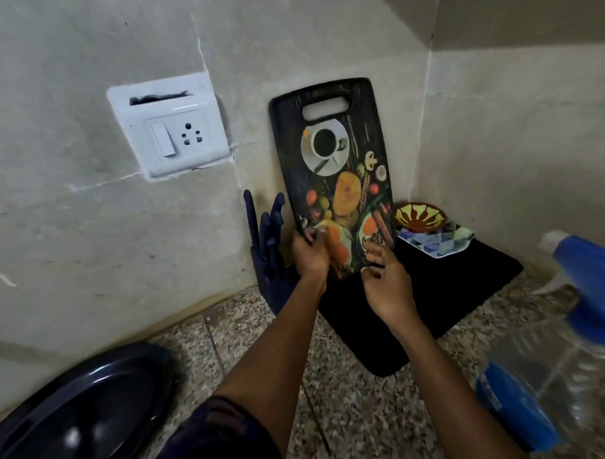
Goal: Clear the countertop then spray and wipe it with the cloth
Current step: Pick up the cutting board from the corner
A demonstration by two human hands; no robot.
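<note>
Two pale, smooth walls meet in a corner behind a speckled granite worktop [338, 410] with thin seams running across it. A white switch-and-socket plate [170, 131] is set in the left wall, with a dark slot at its top.

Standing in the corner is a black cutting board [333, 166], printed with a coffee cup on a saucer, mushrooms, fruit and vegetables. Its long axis runs nearly upright, tilted a little to the right at the bottom, with the handle slot uppermost and the printed face toward the camera. Its lower end is over a black mat [444, 293] lying flat on the worktop. The left hand [309, 256] grips the board's lower left edge, fingers curled round it. The right hand [385, 281] is at the lower right edge, fingers bent and touching the board; whether they actually grasp it I cannot tell.

Just left of the board a dark blue hand-shaped holder [269, 244] stands against the wall. To the right, on the mat, a small bowl with a yellow sunburst pattern [420, 216] sits on a plate with a blue triangle pattern [438, 241]. At the right edge, close to the camera and blurred, is a clear spray bottle [579, 326] with a blue trigger head and a blue label whose writing cannot be read. A dark glossy plate [81, 419] lies at the lower left.
</note>
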